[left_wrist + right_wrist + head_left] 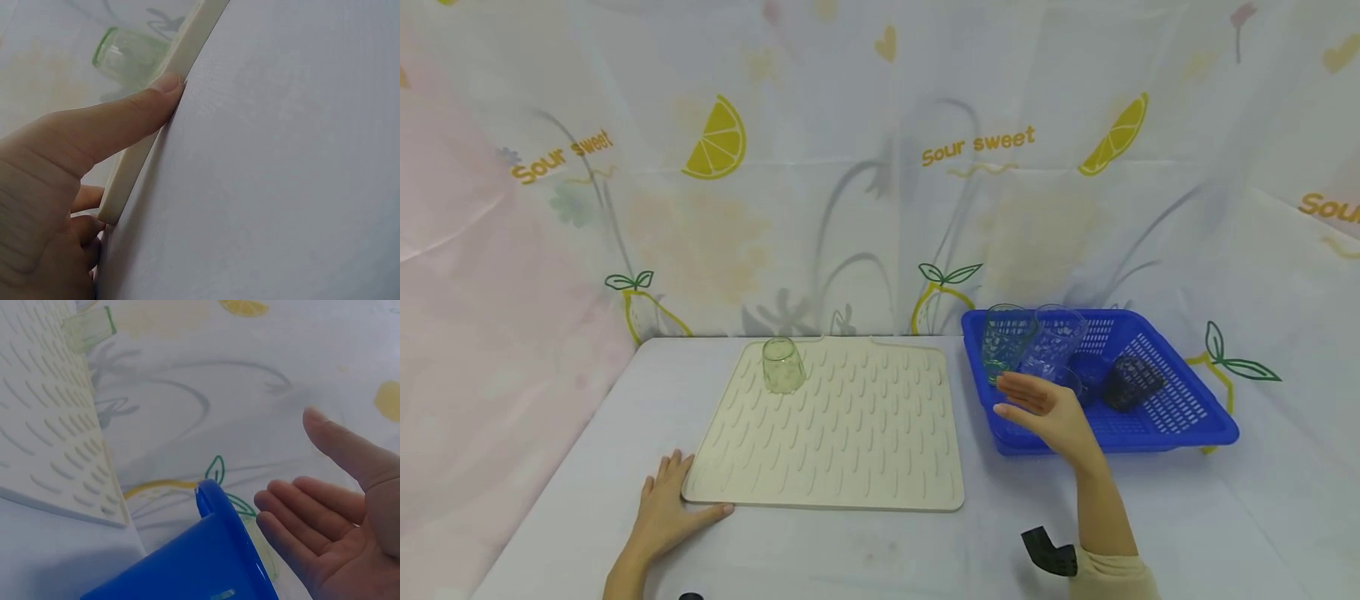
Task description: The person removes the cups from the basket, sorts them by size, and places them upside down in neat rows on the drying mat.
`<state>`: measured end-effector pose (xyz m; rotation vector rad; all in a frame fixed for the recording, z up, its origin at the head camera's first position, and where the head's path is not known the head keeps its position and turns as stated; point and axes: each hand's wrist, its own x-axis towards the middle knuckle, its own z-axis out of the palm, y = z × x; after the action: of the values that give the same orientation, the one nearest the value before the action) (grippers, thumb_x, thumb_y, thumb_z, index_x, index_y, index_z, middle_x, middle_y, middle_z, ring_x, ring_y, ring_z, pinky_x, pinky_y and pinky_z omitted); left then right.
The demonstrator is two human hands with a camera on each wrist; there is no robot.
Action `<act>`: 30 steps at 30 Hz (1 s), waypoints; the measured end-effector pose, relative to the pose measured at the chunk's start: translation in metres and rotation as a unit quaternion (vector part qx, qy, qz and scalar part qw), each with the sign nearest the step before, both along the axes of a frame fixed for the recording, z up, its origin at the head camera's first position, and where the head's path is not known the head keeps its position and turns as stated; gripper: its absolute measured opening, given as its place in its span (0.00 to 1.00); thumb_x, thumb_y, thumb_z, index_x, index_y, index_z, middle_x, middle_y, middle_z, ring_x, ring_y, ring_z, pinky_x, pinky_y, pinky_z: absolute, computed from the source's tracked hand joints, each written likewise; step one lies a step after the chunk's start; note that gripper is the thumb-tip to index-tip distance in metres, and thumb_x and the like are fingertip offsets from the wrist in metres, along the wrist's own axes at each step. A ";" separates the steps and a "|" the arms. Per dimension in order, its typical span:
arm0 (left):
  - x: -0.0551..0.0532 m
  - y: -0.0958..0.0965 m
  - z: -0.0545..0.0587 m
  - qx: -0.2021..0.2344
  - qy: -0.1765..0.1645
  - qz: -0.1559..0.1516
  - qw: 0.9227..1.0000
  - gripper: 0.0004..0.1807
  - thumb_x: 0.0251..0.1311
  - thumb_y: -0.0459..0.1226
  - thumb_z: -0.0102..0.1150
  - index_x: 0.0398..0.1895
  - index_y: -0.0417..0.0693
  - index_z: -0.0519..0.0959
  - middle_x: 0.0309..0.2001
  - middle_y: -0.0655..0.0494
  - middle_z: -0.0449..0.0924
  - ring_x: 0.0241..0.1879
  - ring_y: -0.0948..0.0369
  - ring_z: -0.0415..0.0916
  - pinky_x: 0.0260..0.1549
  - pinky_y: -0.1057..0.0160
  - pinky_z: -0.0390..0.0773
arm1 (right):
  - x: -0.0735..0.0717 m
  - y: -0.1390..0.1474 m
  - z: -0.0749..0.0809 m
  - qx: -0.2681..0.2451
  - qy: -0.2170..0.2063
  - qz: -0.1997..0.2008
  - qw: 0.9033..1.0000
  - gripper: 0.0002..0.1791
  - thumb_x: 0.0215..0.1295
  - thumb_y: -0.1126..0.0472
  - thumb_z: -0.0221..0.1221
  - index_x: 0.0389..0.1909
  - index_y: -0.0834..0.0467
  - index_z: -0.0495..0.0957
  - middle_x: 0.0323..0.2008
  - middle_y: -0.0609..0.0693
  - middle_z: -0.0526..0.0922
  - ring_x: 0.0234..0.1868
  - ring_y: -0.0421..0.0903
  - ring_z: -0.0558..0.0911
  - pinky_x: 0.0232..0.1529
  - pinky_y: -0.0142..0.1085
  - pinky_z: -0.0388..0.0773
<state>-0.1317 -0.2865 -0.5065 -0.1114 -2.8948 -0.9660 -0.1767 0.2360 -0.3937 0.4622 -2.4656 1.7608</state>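
Note:
At the front left corner of a cream ridged drying mat (850,450), my left hand (662,512) rests with its thumb along the front edge and its fingers by the left side. My right hand (1052,417) hovers over the near left part of a blue plastic basket (1195,432), palm facing left, fingers extended and nothing in them. Inside the basket lean a green-tinted glass (1000,342) and a clear patterned glass (1056,342), with a dark glass (1131,383) lying to their right. One pale green glass (783,367) stands on the mat's back left.
White cloth covers the table (880,554), and a printed curtain (820,167) with lemon pictures hangs right behind it. A black curved piece (1048,554) juts out beside my right sleeve (1112,577). The basket's wall rises just right of the mat.

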 end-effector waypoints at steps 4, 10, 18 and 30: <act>0.000 0.000 -0.001 0.003 0.004 0.000 1.000 0.56 0.39 0.50 0.72 0.62 0.20 0.56 0.64 0.15 0.43 0.65 0.26 0.37 0.61 0.28 0.33 | 0.000 0.006 -0.001 -0.001 0.006 -0.006 1.000 0.29 0.59 0.68 0.63 0.60 0.73 0.66 0.55 0.70 0.74 0.53 0.38 0.79 0.51 0.23 0.75; 0.001 0.002 0.002 0.000 -0.003 0.001 1.000 0.56 0.40 0.52 0.72 0.63 0.21 0.56 0.64 0.15 0.43 0.66 0.27 0.36 0.61 0.28 0.32 | -0.001 0.018 0.000 0.020 0.006 -0.024 0.999 0.29 0.60 0.66 0.63 0.60 0.72 0.66 0.56 0.70 0.73 0.51 0.29 0.77 0.51 0.22 0.74; 0.002 0.003 0.005 -0.004 -0.010 0.011 1.000 0.56 0.40 0.52 0.71 0.62 0.20 0.56 0.64 0.15 0.43 0.66 0.27 0.37 0.62 0.29 0.33 | -0.002 0.037 0.003 0.053 0.010 -0.055 0.997 0.30 0.60 0.65 0.63 0.60 0.74 0.65 0.56 0.71 0.73 0.47 0.22 0.74 0.48 0.17 0.72; 0.002 0.002 0.003 -0.004 -0.014 0.010 1.000 0.58 0.40 0.53 0.71 0.63 0.20 0.55 0.64 0.16 0.42 0.67 0.28 0.35 0.63 0.30 0.31 | -0.004 0.056 0.000 0.152 0.013 -0.147 0.977 0.34 0.60 0.58 0.64 0.62 0.72 0.65 0.57 0.70 0.72 0.57 0.61 0.75 0.54 0.42 0.77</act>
<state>-0.1299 -0.2841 -0.5036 -0.0703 -2.9208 -0.9599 -0.1810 0.2922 -0.3936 0.1250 -2.6304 1.2691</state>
